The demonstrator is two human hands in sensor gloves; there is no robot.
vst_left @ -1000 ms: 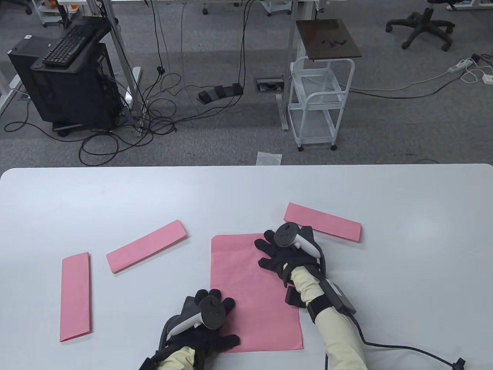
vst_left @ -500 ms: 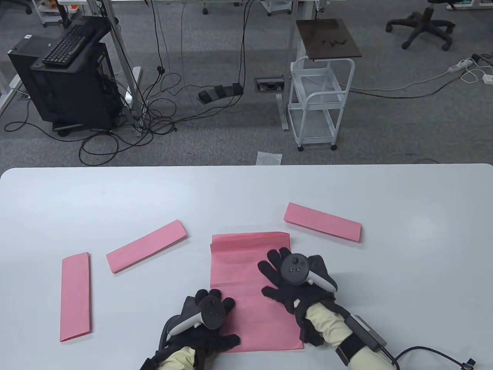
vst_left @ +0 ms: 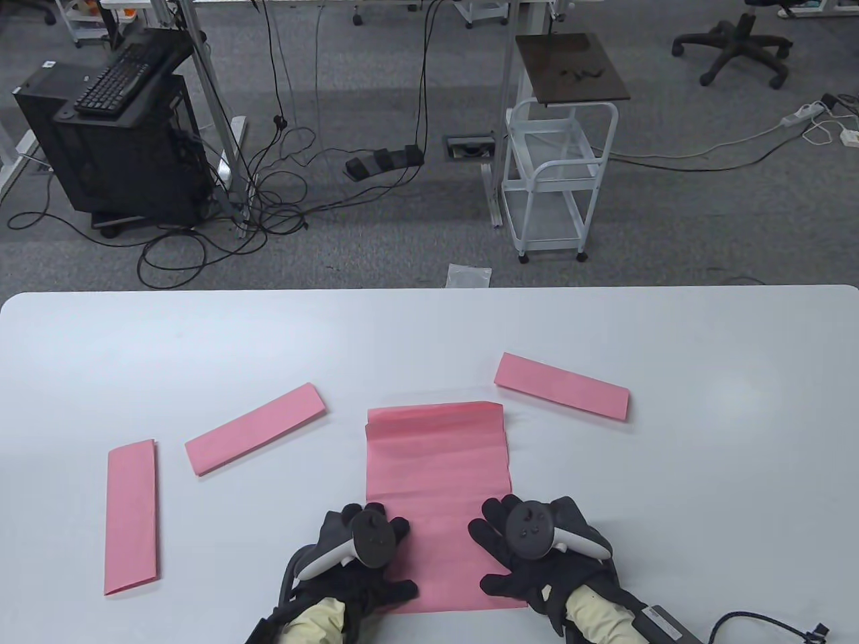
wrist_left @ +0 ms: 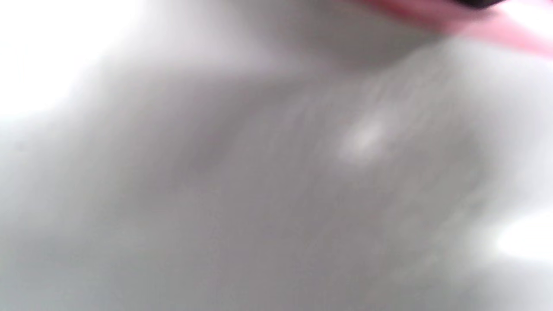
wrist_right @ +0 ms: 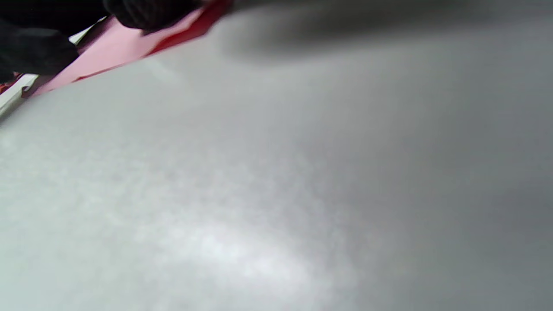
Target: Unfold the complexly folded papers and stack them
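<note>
Table view: two gloved hands lie flat on the near end of an unfolded pink sheet (vst_left: 436, 490) at the front centre of a white table (vst_left: 429, 329). The left hand (vst_left: 356, 560) rests on the sheet's near-left corner with its fingers spread and relaxed, gripping nothing; the right hand (vst_left: 530, 550) presses the near-right corner with its fingers likewise straight and splayed. The sheet's far edge lifts slightly along a crease. Three folded pink strips wait around it: one (vst_left: 131, 517) lies upright near the table's left side, a second (vst_left: 255, 429) slants just beside it, well apart from the open sheet, and a third (vst_left: 562, 386) sits angled beyond the sheet's far-right corner, near it but not touching. The right wrist view shows dark gloved fingertips (wrist_right: 147, 15) on the pink paper against the table surface; the left wrist view is too blurred to read beyond a pink streak.
</note>
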